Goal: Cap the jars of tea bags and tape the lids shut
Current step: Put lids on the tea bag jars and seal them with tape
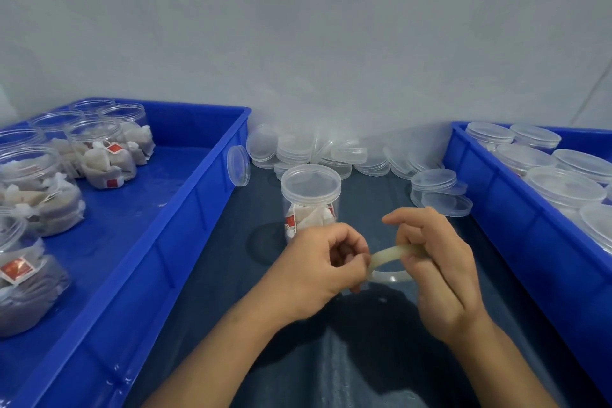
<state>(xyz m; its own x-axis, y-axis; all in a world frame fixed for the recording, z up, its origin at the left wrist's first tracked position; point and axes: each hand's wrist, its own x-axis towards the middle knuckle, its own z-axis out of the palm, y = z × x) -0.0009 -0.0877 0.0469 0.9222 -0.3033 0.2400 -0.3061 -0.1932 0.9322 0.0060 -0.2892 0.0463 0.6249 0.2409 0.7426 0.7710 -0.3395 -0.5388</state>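
a dark tabletop (212,275) lay below a pale wall. both hands, left hand (318,270) and right hand (437,272), pinched the tape roll (387,257); the capped jar (310,200) stood just beyond them. a slipped tape end could restick.

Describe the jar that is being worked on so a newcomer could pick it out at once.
Look between the two blue plastic bins, left and right, on the dark table surface. The clear plastic jar of tea bags stands there alone, upright, just beyond the left hand. Unlike the open jars in the left bin, it wears a clear lid and sits outside any bin.
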